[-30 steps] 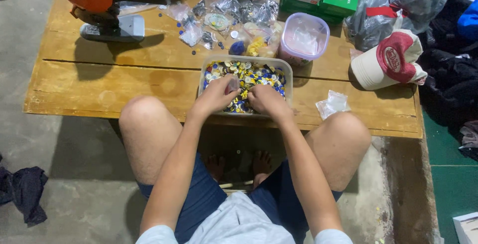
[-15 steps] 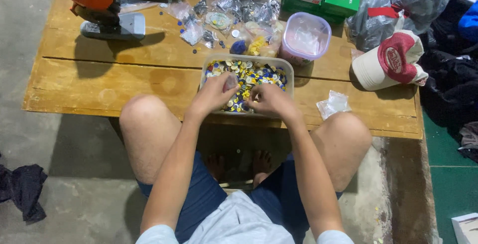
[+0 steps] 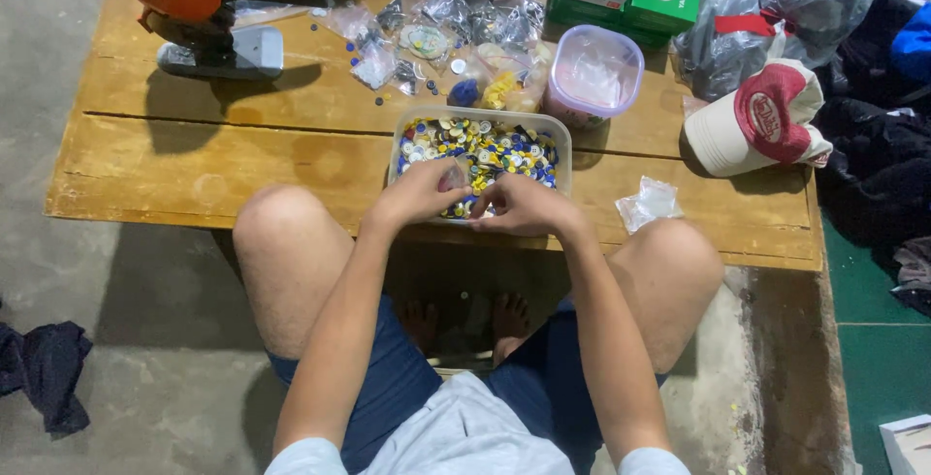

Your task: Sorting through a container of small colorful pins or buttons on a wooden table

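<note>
Clear tub (image 3: 562,136) of small discs lies long axis across the counter (image 3: 194,155). Left hand (image 3: 419,194) pinches a small clear bag (image 3: 453,176); right hand (image 3: 519,208) grips it too.

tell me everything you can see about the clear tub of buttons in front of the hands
The tub is a clear plastic rectangular container with rounded corners, open-topped, sitting flat on the wooden table near its front edge. It is filled with small round pieces in yellow, blue and white. The left hand and right hand hover over its near rim, pinching something small and clear between them.
</note>
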